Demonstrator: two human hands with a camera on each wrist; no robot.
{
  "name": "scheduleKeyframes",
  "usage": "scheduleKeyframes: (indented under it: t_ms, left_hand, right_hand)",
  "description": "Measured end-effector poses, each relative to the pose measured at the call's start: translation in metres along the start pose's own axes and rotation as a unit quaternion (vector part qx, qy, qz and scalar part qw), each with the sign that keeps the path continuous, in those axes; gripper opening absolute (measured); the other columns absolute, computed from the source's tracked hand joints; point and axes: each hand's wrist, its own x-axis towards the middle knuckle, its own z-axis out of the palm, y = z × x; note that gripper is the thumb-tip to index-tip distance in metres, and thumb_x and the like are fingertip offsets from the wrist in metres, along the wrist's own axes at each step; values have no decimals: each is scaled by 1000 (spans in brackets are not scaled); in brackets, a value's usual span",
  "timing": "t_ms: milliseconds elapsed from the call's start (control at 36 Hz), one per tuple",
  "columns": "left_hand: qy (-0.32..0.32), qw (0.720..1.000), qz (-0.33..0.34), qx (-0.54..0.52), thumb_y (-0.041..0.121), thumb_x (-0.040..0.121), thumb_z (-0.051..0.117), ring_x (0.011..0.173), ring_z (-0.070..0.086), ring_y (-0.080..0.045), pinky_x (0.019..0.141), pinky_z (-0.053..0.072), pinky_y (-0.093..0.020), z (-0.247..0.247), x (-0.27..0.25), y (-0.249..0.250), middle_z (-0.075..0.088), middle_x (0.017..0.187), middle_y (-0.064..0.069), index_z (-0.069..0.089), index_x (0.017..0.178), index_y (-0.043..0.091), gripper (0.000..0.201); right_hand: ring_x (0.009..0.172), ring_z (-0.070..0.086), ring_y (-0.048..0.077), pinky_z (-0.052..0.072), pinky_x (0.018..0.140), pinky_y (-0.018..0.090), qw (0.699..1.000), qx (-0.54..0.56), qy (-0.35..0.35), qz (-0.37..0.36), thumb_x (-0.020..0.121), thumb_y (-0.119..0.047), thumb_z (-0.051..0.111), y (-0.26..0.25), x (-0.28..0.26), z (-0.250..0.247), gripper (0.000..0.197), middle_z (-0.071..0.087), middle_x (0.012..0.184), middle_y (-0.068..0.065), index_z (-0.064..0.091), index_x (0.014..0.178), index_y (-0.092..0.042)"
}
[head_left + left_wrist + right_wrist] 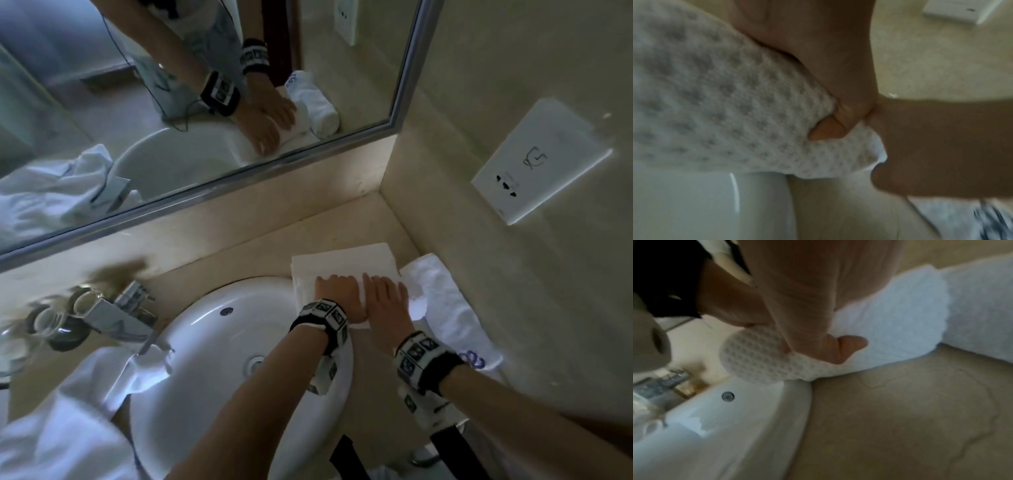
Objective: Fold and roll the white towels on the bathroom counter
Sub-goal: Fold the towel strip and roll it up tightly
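Observation:
A white waffle-weave towel (pixel 342 260) lies on the beige counter (pixel 370 394) to the right of the sink, its near end wound into a roll. Both hands sit side by side on that roll. My left hand (pixel 337 296) holds it with the thumb (pixel 828 128) tucked against the roll (pixel 715 97). My right hand (pixel 385 294) holds the roll (pixel 756 356) the same way, its thumb (pixel 851 344) pressed into the cloth. A finished rolled towel (pixel 445 308) with blue embroidery lies just right of them, against the side wall.
The white sink (pixel 205 329) borders the towel on the left, with a chrome faucet (pixel 116 311) and glass tumblers (pixel 51 322) beyond. Crumpled white towels (pixel 68 411) hang over the sink's near left. A mirror (pixel 205 102) is behind, and a wall socket (pixel 537 161) at right.

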Motion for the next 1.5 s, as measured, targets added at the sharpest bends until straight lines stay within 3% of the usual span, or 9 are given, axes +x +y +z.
scheduleKeyframes:
  t_ms: [194, 417, 583, 667, 750, 833, 1139, 1278, 1500]
  left_hand:
    - [-70, 994, -8, -87, 38, 81, 50, 102, 58, -29, 92, 41, -43, -25, 13, -12, 61, 105, -9, 52, 97, 16, 28]
    - [69, 986, 42, 145, 51, 76, 62, 143, 10, -38, 109, 6, -67, 26, -7, -12, 3, 157, -17, -9, 150, 4, 113]
    - [42, 991, -12, 126, 40, 78, 66, 120, 47, -36, 100, 38, -57, 8, 9, -21, 47, 134, -17, 24, 148, 3, 89]
    - [27, 996, 5, 88, 39, 82, 61, 118, 45, -34, 102, 33, -54, -4, 29, -30, 45, 133, -14, 25, 144, 5, 80]
    - [-9, 998, 28, 57, 49, 77, 66, 120, 46, -29, 101, 36, -50, -25, 46, -44, 46, 133, -9, 32, 140, 13, 81]
    - [-42, 997, 45, 52, 52, 73, 69, 120, 47, -28, 101, 37, -46, -32, 57, -53, 46, 133, -9, 33, 139, 15, 84]
    - [155, 982, 89, 64, 51, 61, 70, 110, 51, -37, 89, 45, -54, 15, 26, -99, 52, 128, -18, 30, 139, 10, 97]
    - [148, 985, 82, 39, 36, 53, 74, 92, 57, -35, 79, 49, -45, 4, 33, -99, 57, 109, -16, 36, 124, 9, 85]
    - [196, 975, 90, 61, 32, 63, 76, 98, 57, -41, 83, 50, -52, 24, 42, -99, 57, 114, -25, 39, 127, 5, 79]
  right_hand:
    - [90, 57, 31, 45, 85, 42, 990, -51, 25, -129, 57, -21, 67, 27, 35, -1, 72, 63, 102, 12, 42, 124, -9]
    - [106, 55, 24, 40, 96, 40, 979, -66, -147, -122, 80, -38, 49, 17, 96, -41, 45, 57, 118, 2, 46, 121, -22]
    - [130, 35, 25, 25, 111, 45, 967, -106, -212, -91, 80, -33, 51, 14, 114, -52, 68, 39, 142, 4, 26, 143, -24]
    - [138, 24, 28, 14, 115, 51, 987, -58, -135, -62, 79, -38, 61, 10, 105, -43, 89, 24, 152, 4, 9, 150, -28]
    - [129, 41, 36, 34, 104, 59, 996, -50, 23, -72, 62, -46, 79, 8, 81, -18, 110, 44, 141, 13, 16, 148, -17]
    - [127, 36, 37, 29, 100, 59, 992, -73, 18, -98, 64, -53, 74, 17, 71, 1, 121, 38, 140, 14, -1, 152, -18]
    - [84, 67, 29, 50, 82, 37, 976, 3, 11, -216, 53, -44, 71, 47, 121, -17, 77, 67, 101, 10, 45, 118, -11]
    - [133, 38, 26, 24, 113, 38, 979, -60, -99, -170, 71, -47, 71, 43, 136, -37, 95, 36, 146, 6, 25, 147, -12]
    - [106, 51, 29, 39, 96, 53, 988, -35, 62, -138, 59, -22, 72, 57, 111, -9, 81, 61, 118, 11, 42, 134, -23]
